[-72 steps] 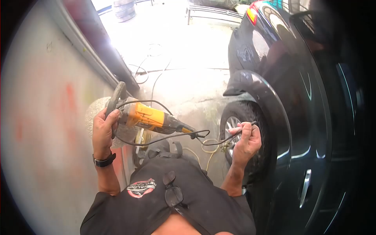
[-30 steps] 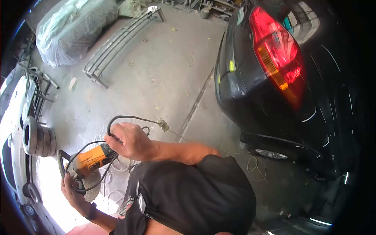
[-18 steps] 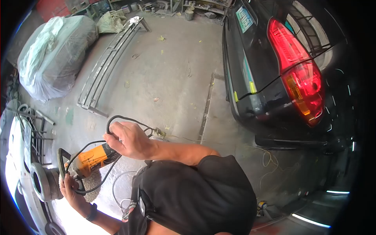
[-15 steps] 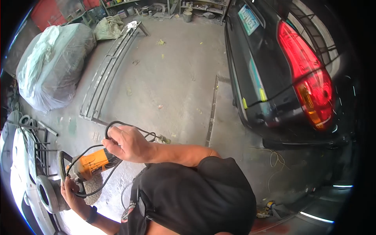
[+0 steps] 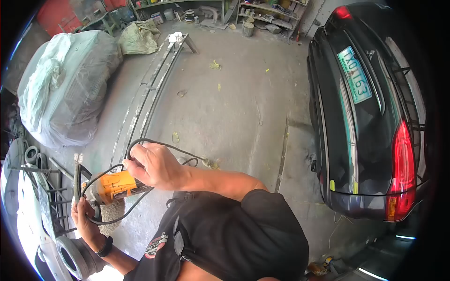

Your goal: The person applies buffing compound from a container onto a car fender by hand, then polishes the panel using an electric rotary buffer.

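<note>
An orange polisher (image 5: 116, 184) hangs at the lower left, its fluffy pad (image 5: 111, 219) below the body. My left hand (image 5: 86, 218), wearing a dark wristband, has its fingers closed around the polisher's handle (image 5: 77, 182) at its lower end. Black cord (image 5: 133, 209) runs in loops past both hands. Above the tool's rear end, my right hand (image 5: 157, 165) is closed on the cord, which arches over it toward a pale connector (image 5: 211, 163) on the right. My right hand partly hides the tool's rear.
To the right stands a dark car (image 5: 375, 117). A plastic-covered vehicle (image 5: 70, 93) is at the left, beside a long metal frame (image 5: 154, 93) on the floor. Wheels and a loose tyre (image 5: 70, 255) lie lower left. Shelves (image 5: 276, 11) line the back.
The view has turned, so the dark car sits further right and shows more of its rear. Both hands keep their hold on the polisher handle and cord.
</note>
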Tool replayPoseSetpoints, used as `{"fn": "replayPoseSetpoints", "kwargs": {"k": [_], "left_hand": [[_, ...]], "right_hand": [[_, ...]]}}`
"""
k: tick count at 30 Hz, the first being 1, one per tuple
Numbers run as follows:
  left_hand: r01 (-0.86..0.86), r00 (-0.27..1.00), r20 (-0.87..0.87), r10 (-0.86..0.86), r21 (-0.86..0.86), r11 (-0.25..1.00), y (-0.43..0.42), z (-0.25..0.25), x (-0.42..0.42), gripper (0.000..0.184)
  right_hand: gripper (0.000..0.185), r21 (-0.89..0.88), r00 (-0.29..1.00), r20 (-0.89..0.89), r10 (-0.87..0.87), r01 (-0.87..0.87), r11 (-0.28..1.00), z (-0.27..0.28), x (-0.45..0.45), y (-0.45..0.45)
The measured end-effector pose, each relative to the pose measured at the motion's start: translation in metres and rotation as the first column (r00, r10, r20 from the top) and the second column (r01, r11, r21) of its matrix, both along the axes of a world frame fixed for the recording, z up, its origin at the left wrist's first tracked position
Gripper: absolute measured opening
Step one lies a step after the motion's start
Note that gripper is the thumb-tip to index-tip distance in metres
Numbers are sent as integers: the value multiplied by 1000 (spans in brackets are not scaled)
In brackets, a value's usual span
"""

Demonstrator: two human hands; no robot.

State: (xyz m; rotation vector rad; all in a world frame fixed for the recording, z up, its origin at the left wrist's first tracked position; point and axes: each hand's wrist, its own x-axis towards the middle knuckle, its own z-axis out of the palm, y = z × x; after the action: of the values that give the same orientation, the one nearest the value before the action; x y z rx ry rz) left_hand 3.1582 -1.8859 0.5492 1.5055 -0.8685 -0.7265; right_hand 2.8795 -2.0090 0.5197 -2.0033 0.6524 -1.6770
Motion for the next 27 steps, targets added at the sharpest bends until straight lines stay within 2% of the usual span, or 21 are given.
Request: {"fn": "replayPoseSetpoints", "kwargs": {"k": [4, 6, 7, 8, 9, 11, 12, 13, 14, 15, 17, 19, 20, 24, 27], "left_hand": [[68, 998, 0, -68, 6, 998, -139, -11, 50, 22], [118, 993, -3, -118, 27, 993, -209, -1, 60, 25], [147, 989, 11, -148, 46, 988, -270, 14, 35, 26], [124, 991, 40, -124, 23, 992, -301, 7, 50, 24], [256, 965, 63, -255, -8, 967, -336, -3, 77, 23], [249, 966, 77, -246, -30, 968, -401, -3, 92, 22], [261, 962, 78, -260, -10, 965, -469, 3, 69, 23], [260, 962, 83, -260, 15, 965, -497, 7, 68, 23], [258, 965, 38, -259, 18, 966, -532, 0, 81, 24], [366, 930, 41, -366, 7, 931, -560, -6, 83, 24], [304, 946, 119, -301, -6, 953, -621, -18, 72, 24], [214, 977, 12, -215, 15, 977, -682, -17, 62, 26], [274, 961, 17, -275, 20, 961, -709, -12, 59, 28], [215, 972, -103, -211, 33, 976, -807, 4, 20, 28], [279, 955, -112, -273, 43, 959, -878, 15, 3, 29]], "right_hand": [[24, -36, 995, -61, -81, 79, 996, -7, 50, -116], [26, 20, 994, -46, -97, 98, 995, 0, 67, -168], [27, 54, 991, -31, -126, 128, 990, 12, 47, -218], [28, 116, 991, -44, -123, 127, 985, 12, 52, -243], [30, 174, 991, -52, -120, 128, 976, 13, 57, -270], [32, 174, 982, -32, -186, 189, 966, 11, 68, -325], [31, 160, 975, -24, -221, 222, 962, 9, 50, -387], [31, 152, 970, -12, -241, 240, 959, 7, 52, -413], [31, 155, 963, -7, -268, 265, 952, 2, 54, -440], [31, 152, 961, -18, -275, 275, 949, -7, 55, -467], [31, 133, 966, -17, -257, 256, 957, -17, 52, -529], [32, 111, 967, 10, -253, 251, 962, -8, 42, -591], [31, 105, 974, 36, -224, 219, 970, -1, 36, -620], [31, 95, 974, -45, -222, 225, 970, 22, 10, -733], [31, 103, 977, -52, -206, 211, 972, 37, -12, -811]]}}
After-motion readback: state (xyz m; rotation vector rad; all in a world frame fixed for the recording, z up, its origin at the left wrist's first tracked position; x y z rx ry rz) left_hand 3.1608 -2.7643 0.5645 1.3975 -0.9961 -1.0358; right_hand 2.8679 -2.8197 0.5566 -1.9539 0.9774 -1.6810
